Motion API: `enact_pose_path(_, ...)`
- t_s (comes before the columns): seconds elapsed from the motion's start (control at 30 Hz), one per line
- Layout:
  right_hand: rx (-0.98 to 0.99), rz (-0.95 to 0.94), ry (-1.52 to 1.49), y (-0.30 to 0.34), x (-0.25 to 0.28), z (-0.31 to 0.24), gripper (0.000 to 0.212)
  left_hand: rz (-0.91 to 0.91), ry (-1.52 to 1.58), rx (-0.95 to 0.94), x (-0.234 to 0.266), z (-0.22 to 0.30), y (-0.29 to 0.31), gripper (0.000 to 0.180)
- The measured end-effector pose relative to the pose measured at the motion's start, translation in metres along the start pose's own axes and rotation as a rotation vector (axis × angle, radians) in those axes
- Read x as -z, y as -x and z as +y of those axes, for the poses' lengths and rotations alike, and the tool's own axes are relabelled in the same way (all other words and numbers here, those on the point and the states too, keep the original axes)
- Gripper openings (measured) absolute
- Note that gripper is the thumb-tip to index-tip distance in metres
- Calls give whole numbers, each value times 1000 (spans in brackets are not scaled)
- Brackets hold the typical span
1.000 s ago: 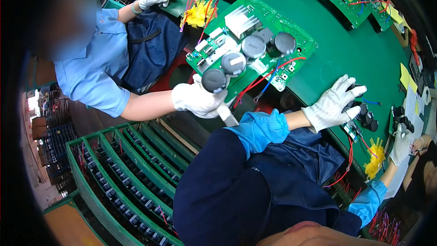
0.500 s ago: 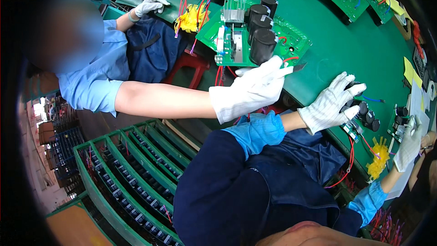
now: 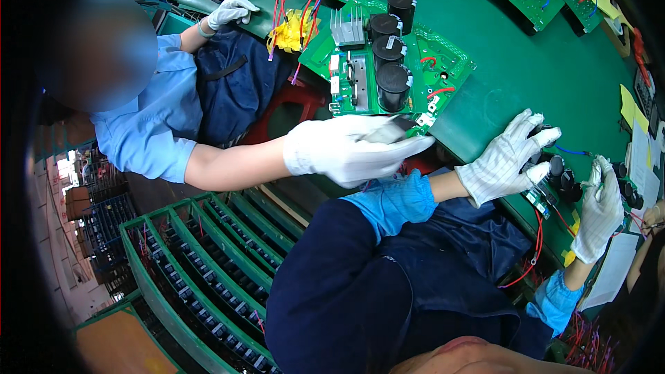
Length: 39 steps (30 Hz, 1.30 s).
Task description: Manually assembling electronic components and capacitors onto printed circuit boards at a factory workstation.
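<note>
My left hand point(image 3: 500, 161), in a white striped glove, grips a small green circuit board point(image 3: 537, 201) at the table's near right. Its fingers and thumb lie on either side of the black capacitors point(image 3: 564, 179), which partly hide under it. Red wires point(image 3: 539, 235) hang from the board over the table edge. My right hand point(image 3: 597, 220), gloved alike, is just right of those capacitors, fingers bent together at the tips. Whatever those fingertips hold is too small to make out. A yellow bundle point(image 3: 569, 257) is mostly covered by this hand.
At left, a co-worker's gloved hand point(image 3: 353, 151) holds a small dark-tipped tool beside a large board point(image 3: 443, 62) with tall capacitors. Their other hand point(image 3: 234, 10) rests at the table. More wired boards point(image 3: 530, 0) line the far side. A green slotted rack point(image 3: 187, 263) stands at lower left.
My right hand has moved left, toward the board under my left hand, covering the yellow bundle. My left hand stays put. The co-worker's hand with the tool has drawn back left and down.
</note>
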State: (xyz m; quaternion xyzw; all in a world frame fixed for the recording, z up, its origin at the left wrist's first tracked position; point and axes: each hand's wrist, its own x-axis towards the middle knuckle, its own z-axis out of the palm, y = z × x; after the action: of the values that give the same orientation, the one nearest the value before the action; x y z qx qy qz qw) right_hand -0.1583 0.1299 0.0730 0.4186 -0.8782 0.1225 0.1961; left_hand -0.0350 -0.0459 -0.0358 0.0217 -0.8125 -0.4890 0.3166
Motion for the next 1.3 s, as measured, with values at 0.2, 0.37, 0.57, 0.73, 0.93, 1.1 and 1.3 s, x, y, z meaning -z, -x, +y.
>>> enact_pose_path(0.2,24,-17,57,2,1,-7,21,14,-38,-2,-2,-2,3,62)
enact_pose_path(0.37,56,16,55,0,2,-15,21,17,-23,-3,-2,-1,2,62)
enact_pose_path(0.57,76,24,19,-4,4,-27,21,17,-4,8,-3,-1,1,62)
enact_pose_path(0.73,104,64,-88,-16,8,-63,23,23,4,25,0,2,2,63)
enact_pose_path(0.93,177,20,-454,-37,4,-128,36,67,21,-2,-9,-4,5,58)
enact_pose_path(1.1,245,-60,-615,-60,-1,-202,44,77,1194,437,6,15,8,66)
enact_pose_path(1.3,285,-83,-526,-69,-34,-258,66,116,89,163,-15,3,12,62)
